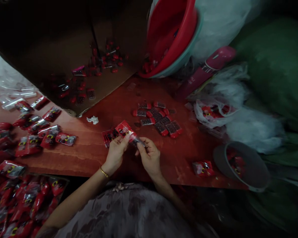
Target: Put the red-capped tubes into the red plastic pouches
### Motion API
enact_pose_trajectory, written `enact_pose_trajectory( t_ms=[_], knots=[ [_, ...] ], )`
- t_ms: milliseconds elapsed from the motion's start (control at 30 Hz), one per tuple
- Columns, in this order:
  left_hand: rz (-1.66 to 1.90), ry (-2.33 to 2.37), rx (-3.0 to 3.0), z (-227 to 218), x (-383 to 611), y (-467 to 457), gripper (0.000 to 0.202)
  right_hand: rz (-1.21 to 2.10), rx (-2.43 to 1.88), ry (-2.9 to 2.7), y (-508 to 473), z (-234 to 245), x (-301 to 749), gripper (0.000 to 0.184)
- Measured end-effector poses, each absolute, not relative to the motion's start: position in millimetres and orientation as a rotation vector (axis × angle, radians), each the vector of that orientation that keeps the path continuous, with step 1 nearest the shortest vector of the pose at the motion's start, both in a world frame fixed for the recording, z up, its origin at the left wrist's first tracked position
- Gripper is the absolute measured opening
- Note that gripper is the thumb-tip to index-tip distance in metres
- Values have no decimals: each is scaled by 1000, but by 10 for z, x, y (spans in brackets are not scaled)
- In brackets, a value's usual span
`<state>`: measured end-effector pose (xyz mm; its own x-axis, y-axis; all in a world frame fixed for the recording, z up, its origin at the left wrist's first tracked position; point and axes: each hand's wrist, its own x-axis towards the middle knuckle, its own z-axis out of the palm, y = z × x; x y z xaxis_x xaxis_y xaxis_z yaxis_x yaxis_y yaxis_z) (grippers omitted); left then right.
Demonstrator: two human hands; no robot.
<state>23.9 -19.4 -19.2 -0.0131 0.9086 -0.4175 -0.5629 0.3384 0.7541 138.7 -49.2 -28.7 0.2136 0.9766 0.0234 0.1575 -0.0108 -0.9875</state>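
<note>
My left hand (116, 152) pinches a small red packet (125, 129) in a clear plastic sleeve above the red-brown table (94, 152). A gold bangle sits on that wrist. My right hand (150, 155) is closed on the sleeve's other end, close beside the left. A short stack of red cards (109, 135) lies just left of the held packet. Beyond my hands sits a loose cluster of small red-and-dark items (159, 119).
Several finished red packets (39, 132) spread over the table's left and pile at the lower left (20, 205). A red basin (171, 36) leans at the back, a grey bowl (240, 165) at the right edge, plastic bags (223, 112) and a cardboard sheet (89, 66) behind.
</note>
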Motion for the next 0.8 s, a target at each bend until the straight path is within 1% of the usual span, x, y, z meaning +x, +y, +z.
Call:
enact_pose_trajectory(
  t_ms=[200, 367, 567, 700, 800],
  knots=[
    [1158, 1013, 490, -267, 294, -244, 35, 1075, -1387, -1009, -468, -346, 1293, 21],
    [1141, 1010, 473, -186, 258, -218, 37, 1075, -1358, -975, -465, -372, 1271, 23],
    [1157, 978, 427, -154, 198, -183, 38, 1318, -1230, -1089, -477, -308, 1367, 27],
    [1070, 954, 487, -221, 213, -258, 40, 1308, -1241, -1067, -424, -335, 1406, 22],
    [1011, 937, 532, -245, 217, -316, 43, 1240, -1282, -1067, -336, -373, 1364, 28]
  ],
)
